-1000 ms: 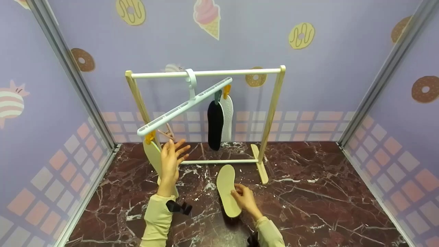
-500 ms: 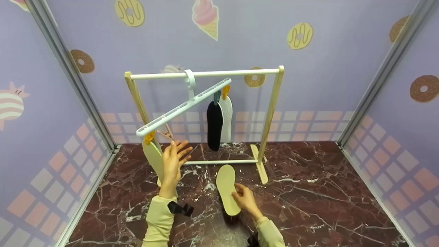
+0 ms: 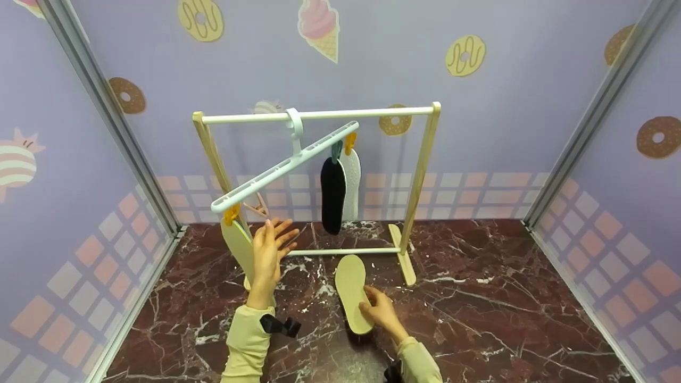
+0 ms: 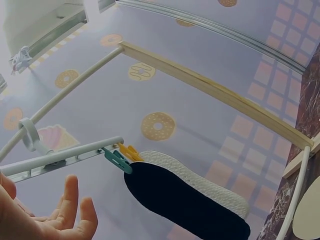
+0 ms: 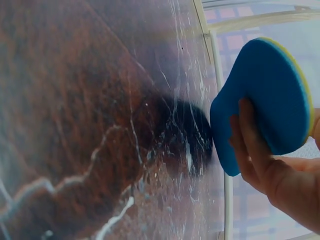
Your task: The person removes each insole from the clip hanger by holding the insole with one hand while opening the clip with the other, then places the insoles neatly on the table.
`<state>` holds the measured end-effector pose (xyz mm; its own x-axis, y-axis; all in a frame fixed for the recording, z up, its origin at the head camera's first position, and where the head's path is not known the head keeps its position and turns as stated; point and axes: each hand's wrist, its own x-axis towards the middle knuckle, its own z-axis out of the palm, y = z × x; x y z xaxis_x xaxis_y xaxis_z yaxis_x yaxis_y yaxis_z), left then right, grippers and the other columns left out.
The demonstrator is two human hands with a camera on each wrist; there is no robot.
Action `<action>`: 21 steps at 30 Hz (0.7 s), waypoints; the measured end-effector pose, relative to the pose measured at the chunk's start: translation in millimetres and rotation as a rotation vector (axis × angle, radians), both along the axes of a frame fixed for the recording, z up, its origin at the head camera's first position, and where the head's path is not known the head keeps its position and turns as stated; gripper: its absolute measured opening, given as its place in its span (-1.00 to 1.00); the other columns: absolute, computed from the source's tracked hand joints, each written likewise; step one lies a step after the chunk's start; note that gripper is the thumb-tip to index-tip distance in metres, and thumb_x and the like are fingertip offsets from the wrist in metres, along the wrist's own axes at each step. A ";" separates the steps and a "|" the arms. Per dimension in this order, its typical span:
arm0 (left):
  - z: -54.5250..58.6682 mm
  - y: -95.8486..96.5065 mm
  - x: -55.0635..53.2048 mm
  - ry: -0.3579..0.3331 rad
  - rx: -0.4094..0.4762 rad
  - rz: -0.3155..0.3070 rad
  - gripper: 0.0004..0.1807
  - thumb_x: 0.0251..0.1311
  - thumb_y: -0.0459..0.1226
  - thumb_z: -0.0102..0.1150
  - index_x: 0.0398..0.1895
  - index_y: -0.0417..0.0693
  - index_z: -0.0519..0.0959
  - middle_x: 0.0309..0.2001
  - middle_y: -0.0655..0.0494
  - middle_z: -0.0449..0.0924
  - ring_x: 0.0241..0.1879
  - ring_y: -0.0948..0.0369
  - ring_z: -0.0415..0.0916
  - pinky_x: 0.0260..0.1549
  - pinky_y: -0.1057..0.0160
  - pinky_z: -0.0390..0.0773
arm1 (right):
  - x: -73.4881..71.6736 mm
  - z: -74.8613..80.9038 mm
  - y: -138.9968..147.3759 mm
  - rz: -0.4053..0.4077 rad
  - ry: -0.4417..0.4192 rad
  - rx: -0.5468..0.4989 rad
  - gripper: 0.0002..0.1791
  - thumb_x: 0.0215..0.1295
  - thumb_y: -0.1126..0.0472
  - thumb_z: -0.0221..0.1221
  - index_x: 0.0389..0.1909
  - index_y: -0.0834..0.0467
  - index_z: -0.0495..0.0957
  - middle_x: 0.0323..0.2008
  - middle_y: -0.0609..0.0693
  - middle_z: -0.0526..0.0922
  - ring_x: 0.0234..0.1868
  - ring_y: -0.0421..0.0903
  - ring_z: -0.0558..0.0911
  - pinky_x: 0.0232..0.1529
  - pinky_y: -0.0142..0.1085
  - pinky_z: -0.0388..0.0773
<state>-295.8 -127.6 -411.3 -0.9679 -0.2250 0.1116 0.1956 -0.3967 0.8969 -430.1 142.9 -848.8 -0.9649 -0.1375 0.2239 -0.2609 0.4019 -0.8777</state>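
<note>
My right hand (image 3: pixel 382 309) pinches a cream shoe insole (image 3: pixel 351 290) by its right edge, above the tabletop; the right wrist view shows its blue underside (image 5: pixel 265 95). My left hand (image 3: pixel 268 255) is raised with fingers spread, holding nothing, just right of a cream insole (image 3: pixel 237 243) that hangs from an orange clip (image 3: pixel 231 214). Beside the fingertips dangles a pink clip (image 3: pixel 258 205). All hang from a white hanger (image 3: pixel 287 166). At its far end a black insole (image 3: pixel 333 197) hangs from a green clip (image 3: pixel 337 151), and a white insole (image 3: pixel 352 181) from another orange clip (image 3: pixel 350 142).
The hanger hooks over the top bar (image 3: pixel 367 113) of a small wooden rack (image 3: pixel 420 181). The rack stands on a dark red marbled table (image 3: pixel 479 319). Purple patterned walls (image 3: pixel 404 48) enclose the back and sides.
My left hand has shifted slightly right, off the hanging insole, toward the pink clip, then stayed put. The right hand keeps its grip on the insole with barely any movement.
</note>
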 end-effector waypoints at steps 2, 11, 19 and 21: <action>0.0 0.2 0.0 0.002 0.003 -0.001 -0.55 0.35 -0.10 -0.39 0.07 -0.30 0.17 -0.14 -0.04 0.57 -0.39 0.27 0.59 -0.41 0.27 0.56 | -2.4 -6.8 0.9 0.011 -0.025 -0.015 -0.35 0.01 0.08 0.23 0.19 0.05 0.30 -0.11 0.02 0.60 -0.24 -0.16 0.63 -0.33 -0.39 0.56; 0.8 1.4 -0.1 -0.003 0.002 0.000 -0.63 0.36 -0.13 -0.40 0.01 -0.22 0.22 -0.10 -0.11 0.55 -0.38 0.26 0.60 -0.39 0.22 0.57 | -5.5 -16.6 3.1 0.026 0.049 0.059 -0.38 0.03 -0.10 0.21 0.17 -0.10 0.31 0.03 0.05 0.52 -0.05 -0.06 0.57 -0.16 -0.29 0.54; 0.3 1.0 0.2 0.008 -0.013 -0.013 -0.55 0.35 -0.12 -0.41 0.10 -0.32 0.13 -0.22 0.12 0.57 -0.37 0.27 0.60 -0.39 0.27 0.55 | 98.8 169.7 -20.4 0.087 0.112 0.086 -0.49 0.12 0.11 0.14 0.08 0.27 0.37 -0.11 0.28 0.55 -0.12 0.09 0.57 -0.20 -0.18 0.52; 0.3 1.2 0.4 0.012 -0.009 -0.015 -0.54 0.35 -0.11 -0.41 0.10 -0.33 0.13 -0.26 0.19 0.57 -0.38 0.27 0.59 -0.39 0.27 0.55 | 125.2 217.0 -27.1 0.104 0.054 0.057 -0.49 0.12 0.15 0.12 0.06 0.35 0.37 -0.13 0.34 0.53 -0.11 0.17 0.55 -0.16 -0.10 0.49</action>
